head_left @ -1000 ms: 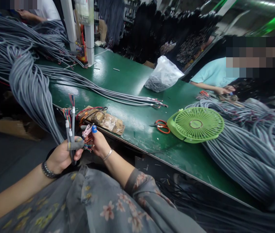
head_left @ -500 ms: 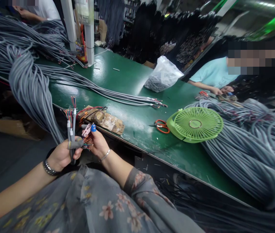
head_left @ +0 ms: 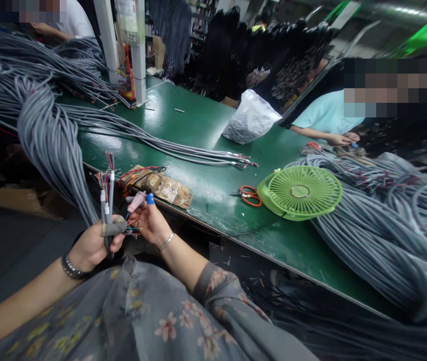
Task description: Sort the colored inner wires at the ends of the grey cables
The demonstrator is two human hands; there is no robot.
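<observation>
My left hand point(head_left: 98, 239) is closed around several grey cables point(head_left: 111, 193). Some stand upright with stripped ends and fanned coloured wires point(head_left: 104, 178) above the fist. A grey wrap covers one finger of this hand. More thin coloured wires point(head_left: 133, 228) stick out sideways from the fist towards my right hand point(head_left: 151, 220). That hand's curled fingers close on some of these wires; its fingertips are partly hidden. A blue cover point(head_left: 150, 198) sits on its thumb tip. Beside it shows a pinkish wrapped piece point(head_left: 137, 201), perhaps a taped finger.
At the green table's point(head_left: 205, 195) near edge lies a tape-wrapped wooden block point(head_left: 171, 189). Further right are orange-handled scissors point(head_left: 250, 195), a green fan point(head_left: 301, 193) and grey cable bundles point(head_left: 371, 240). A plastic bag point(head_left: 251, 118) stands behind. Two people work across the table.
My right hand has shifted slightly right, its thumb moving away from the left fist. The left hand has dropped a little to the left with the cables. The view has turned slightly.
</observation>
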